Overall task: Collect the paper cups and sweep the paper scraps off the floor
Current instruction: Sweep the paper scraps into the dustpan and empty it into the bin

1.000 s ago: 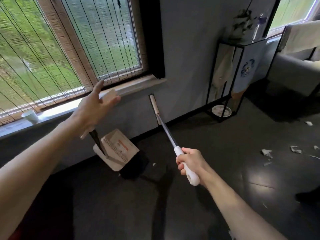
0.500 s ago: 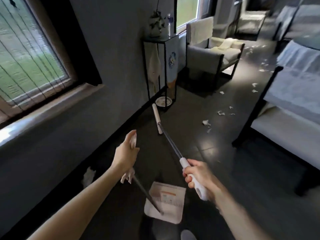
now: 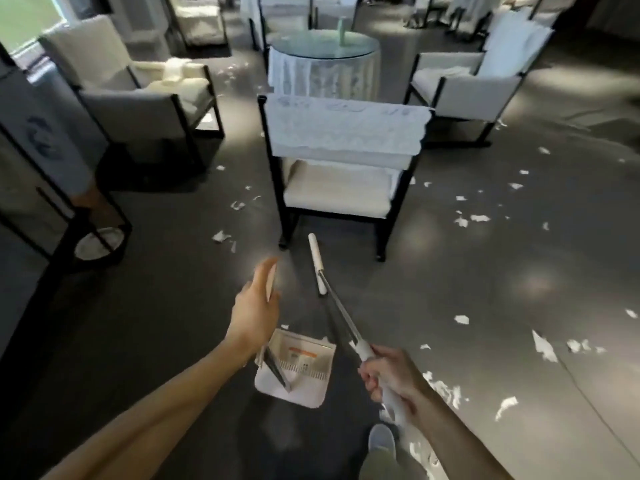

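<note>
From the head camera, the right hand (image 3: 389, 375) is curled tight round the white grip of a broom (image 3: 341, 318); its thin metal shaft runs forward and to the left to a narrow white broom head (image 3: 316, 263), which is low over the dark floor (image 3: 502, 271) just in front of a black-framed chair (image 3: 337, 188). The left hand (image 3: 256, 308) is seen from the back, fingers reaching forward along a pale handle end; it holds up the dustpan (image 3: 299, 374), whose dark stem drops from under the wrist into the white pan; how firmly the fingers wrap is blurred. The dustpan lies between the two forearms, just left of the broom shaft.

Paper scraps (image 3: 543, 346) are strewn over the floor; the thickest patch lies to the right of the right hand and forearm; more are dotted to the right of the chair, and a few lie to its left near a black metal stand (image 3: 65, 216) with a plate (image 3: 93, 244) on its lowest level. A white cloth (image 3: 346, 129) hangs over the chair's back; behind it is a round glass-topped table (image 3: 323, 46), with a pale armchair (image 3: 138, 102) to its left and another on its right. A grey shoe (image 3: 381, 439) shows at the bottom edge.
</note>
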